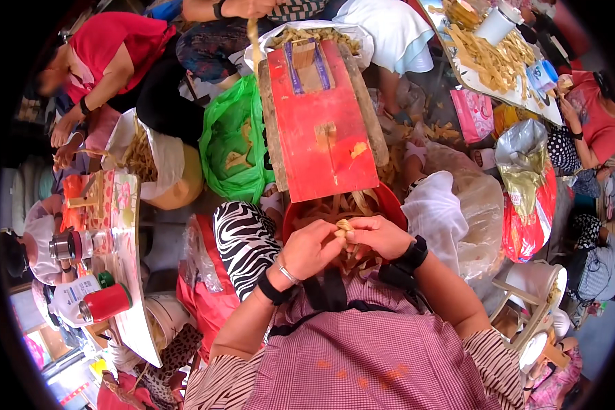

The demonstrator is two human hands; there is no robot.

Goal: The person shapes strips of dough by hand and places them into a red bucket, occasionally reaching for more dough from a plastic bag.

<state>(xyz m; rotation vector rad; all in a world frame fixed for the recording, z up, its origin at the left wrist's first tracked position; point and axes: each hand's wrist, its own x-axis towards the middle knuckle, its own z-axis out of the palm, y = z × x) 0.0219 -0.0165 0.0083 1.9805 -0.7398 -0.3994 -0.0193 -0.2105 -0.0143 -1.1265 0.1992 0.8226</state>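
Observation:
In front of my apron, my left hand [309, 249] and my right hand [384, 237] meet fingertip to fingertip. Both pinch a small folded, knot-like piece of pale tan strip [344, 225]. Beneath them is a red tub [398, 207] with loose tan strips [354, 203] in it; my hands hide part of it. Just beyond the tub lies a red board [314, 147] on a wooden plank [369, 119]. A wooden block [305, 56] is fixed at the board's far end, and a scrap of strip [359, 149] rests on its right side.
Left of the board sits a green plastic bag [215, 147], with a lined tub [184, 188] of strips beside it. A table [133, 301] at left carries a red flask [109, 303]. At upper right, another table [468, 76] holds piled strips. Several people sit close around.

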